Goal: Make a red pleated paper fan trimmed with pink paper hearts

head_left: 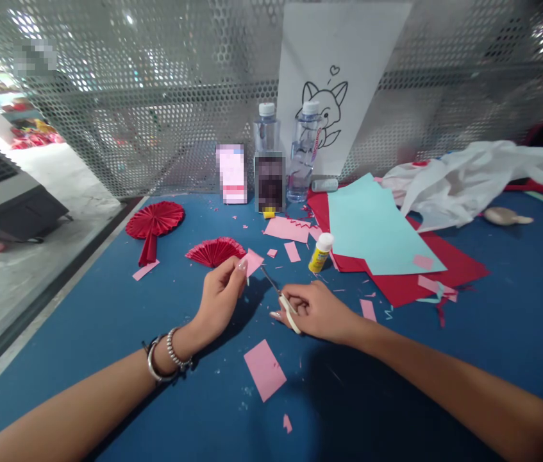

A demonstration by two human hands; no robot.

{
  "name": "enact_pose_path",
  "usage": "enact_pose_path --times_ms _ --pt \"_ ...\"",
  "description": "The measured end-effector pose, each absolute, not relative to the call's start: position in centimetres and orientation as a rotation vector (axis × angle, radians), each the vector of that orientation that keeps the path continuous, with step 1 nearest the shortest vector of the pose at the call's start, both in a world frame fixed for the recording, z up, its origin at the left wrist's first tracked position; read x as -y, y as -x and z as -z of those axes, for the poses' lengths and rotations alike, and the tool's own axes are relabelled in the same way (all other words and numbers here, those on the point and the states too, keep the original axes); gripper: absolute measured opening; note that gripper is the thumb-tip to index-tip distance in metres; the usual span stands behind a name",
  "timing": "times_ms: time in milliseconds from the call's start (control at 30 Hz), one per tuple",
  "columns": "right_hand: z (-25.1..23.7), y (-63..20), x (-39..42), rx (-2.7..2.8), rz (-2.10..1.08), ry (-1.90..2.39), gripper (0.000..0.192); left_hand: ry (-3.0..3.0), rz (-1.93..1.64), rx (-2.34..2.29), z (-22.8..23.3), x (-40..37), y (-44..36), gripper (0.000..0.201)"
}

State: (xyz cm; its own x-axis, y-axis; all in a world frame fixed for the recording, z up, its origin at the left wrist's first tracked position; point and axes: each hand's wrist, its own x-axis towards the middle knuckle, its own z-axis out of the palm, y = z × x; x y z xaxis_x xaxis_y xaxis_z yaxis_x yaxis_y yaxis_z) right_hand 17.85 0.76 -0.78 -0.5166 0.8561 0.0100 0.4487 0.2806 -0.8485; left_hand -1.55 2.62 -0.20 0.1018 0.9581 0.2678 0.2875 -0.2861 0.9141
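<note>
Item, frame centre: my left hand point(220, 296) pinches a pink scrap point(252, 262); right hand point(312, 311), closed on scissors point(281, 300), sits just right, blades pointing up-left toward the scrap.

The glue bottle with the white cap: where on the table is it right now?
In the head view the glue bottle stands upright just right of centre, at the left edge of the red paper, beyond the right hand.

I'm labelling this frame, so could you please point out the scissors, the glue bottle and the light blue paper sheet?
scissors point(284, 301), head view, on the white handle.
glue bottle point(320, 254), head view, on its yellow body.
light blue paper sheet point(372, 228), head view, on its bare middle.
</note>
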Motion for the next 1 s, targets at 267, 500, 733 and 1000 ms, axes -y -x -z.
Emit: enact_pose_path --times_ms 267,500,733,1000 --pt "0.79 -17.98 -0.71 2.102 -1.154 1.152 0.022 -1.745 -1.098 -1.204 0.28 -2.38 1.45 0.035" --pt "1.08 -17.94 -0.68 2.079 -1.172 1.163 0.024 -1.801 -0.982 -1.193 -0.05 -2.16 1.30 0.037" --pt "0.98 -17.90 -0.68 2.070 -1.167 1.165 0.025 -1.821 -0.942 -1.201 -0.19 -2.19 1.24 0.036" --pt "0.85 -17.96 -0.66 2.106 -1.103 1.166 0.024 -1.830 -0.944 -1.204 -0.21 -2.25 1.28 0.036"
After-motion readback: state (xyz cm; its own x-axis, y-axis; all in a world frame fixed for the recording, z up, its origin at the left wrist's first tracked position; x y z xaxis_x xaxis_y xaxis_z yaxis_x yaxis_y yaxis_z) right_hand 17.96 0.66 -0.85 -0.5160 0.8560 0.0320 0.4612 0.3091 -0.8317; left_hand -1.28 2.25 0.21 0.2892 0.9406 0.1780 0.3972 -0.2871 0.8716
